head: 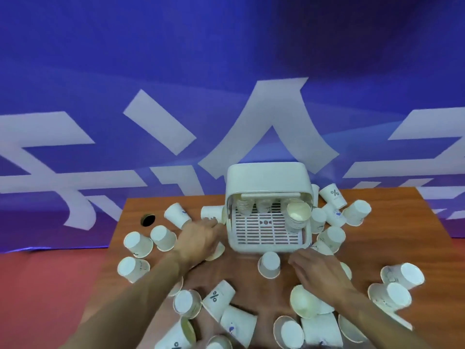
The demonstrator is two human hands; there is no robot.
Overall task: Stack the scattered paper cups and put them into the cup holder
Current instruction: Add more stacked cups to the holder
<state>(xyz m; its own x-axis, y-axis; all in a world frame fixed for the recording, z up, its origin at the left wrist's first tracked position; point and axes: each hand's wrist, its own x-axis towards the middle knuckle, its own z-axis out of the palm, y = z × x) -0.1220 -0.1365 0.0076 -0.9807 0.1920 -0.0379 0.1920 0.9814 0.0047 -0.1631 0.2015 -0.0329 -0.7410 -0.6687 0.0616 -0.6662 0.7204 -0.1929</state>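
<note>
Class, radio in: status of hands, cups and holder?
Left hand open, reaching a cup. Right hand open. Cup holder has stacks; scattered cups crowd it.

Percent sign "%", dark print: on a paper cup behind the holder [333, 197], a paper cup near the front edge [218, 297], and a cup at the bottom edge [176, 342]. Blue backdrop [100, 71]: large white strokes, cropped, not readable. Small print on the other cups: too blurred to read.
</note>
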